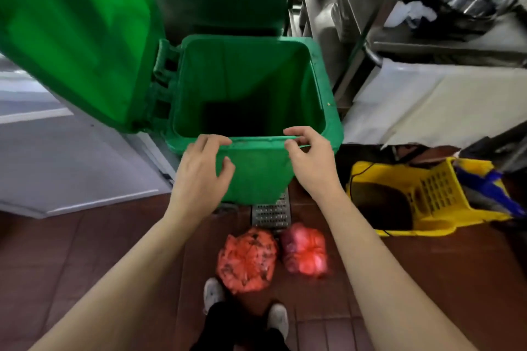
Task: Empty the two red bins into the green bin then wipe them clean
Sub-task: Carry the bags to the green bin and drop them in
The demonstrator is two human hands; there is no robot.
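The green bin [251, 74] stands in front of me with its lid [71, 31] swung up to the left; its inside looks dark and bare. My left hand [202, 171] curls its fingers over the bin's front rim, thumb against the front wall. My right hand [310, 162] pinches the same rim between thumb and forefinger, further right. Two tied red bags, one [246, 261] on the left and one [305, 249] on the right, lie on the floor by my feet. No red bin is in view.
A yellow mop bucket [427, 196] with a wringer sits on the floor at the right. Metal shelving [370, 23] with bowls and a cloth rises behind it. A metal floor drain grate [271, 214] lies under the bin's front. Brown tiles [85, 251] cover the floor.
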